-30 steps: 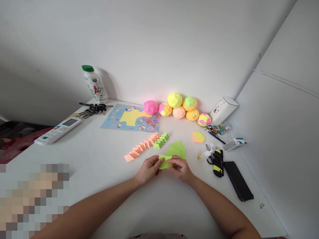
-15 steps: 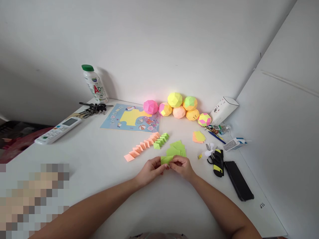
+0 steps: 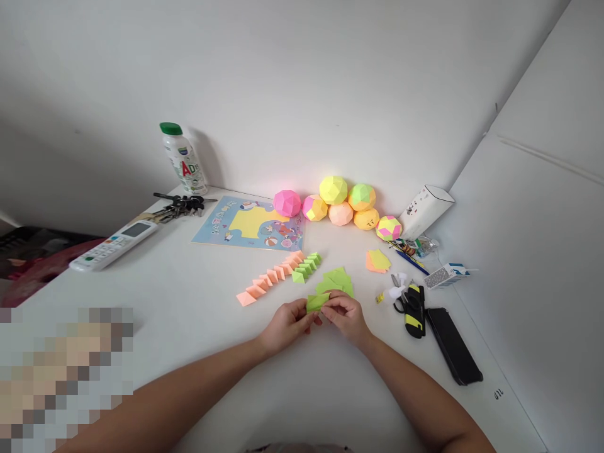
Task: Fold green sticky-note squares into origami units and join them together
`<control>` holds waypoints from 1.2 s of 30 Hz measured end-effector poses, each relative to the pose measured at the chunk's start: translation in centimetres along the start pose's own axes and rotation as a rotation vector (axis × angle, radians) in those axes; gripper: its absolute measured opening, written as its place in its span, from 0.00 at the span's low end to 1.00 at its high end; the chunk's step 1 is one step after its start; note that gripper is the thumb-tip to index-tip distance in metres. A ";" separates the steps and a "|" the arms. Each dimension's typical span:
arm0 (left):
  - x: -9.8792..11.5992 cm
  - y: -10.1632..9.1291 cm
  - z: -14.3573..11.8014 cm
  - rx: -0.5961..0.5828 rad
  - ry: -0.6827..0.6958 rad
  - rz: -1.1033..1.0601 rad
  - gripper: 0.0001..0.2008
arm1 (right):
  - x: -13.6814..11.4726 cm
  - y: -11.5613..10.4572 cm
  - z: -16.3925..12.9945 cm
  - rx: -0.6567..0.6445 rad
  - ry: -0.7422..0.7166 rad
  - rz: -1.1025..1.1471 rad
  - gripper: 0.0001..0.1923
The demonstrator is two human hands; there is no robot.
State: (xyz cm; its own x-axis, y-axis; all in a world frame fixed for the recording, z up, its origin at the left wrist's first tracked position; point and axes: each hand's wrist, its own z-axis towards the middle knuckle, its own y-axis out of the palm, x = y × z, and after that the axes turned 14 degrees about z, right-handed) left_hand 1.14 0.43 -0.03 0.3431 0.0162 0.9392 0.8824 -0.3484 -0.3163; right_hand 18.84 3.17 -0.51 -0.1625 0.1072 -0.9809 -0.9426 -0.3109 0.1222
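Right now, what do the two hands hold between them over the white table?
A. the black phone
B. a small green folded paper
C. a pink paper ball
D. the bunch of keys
B: the left hand and the right hand both pinch the green folded paper, while the phone and the keys lie untouched on the table.

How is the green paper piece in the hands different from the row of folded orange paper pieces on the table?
The small green folded paper piece is a single piece pinched between the left hand and right hand; the row of folded orange paper pieces holds many, lying untouched in a slanted line on the white table. Colours differ: green against orange. Both are folded paper.
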 end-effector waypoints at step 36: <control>0.3 0.2 0.0 0.034 0.026 -0.109 0.14 | -0.1 -0.1 -0.3 0.016 0.071 0.044 0.09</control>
State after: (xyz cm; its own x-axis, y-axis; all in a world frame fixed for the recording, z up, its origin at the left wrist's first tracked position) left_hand 1.42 0.35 0.20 0.2361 0.0276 0.9713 0.9247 -0.3136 -0.2159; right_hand 19.01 2.87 -0.50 -0.1828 0.0260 -0.9828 -0.9397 -0.2984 0.1668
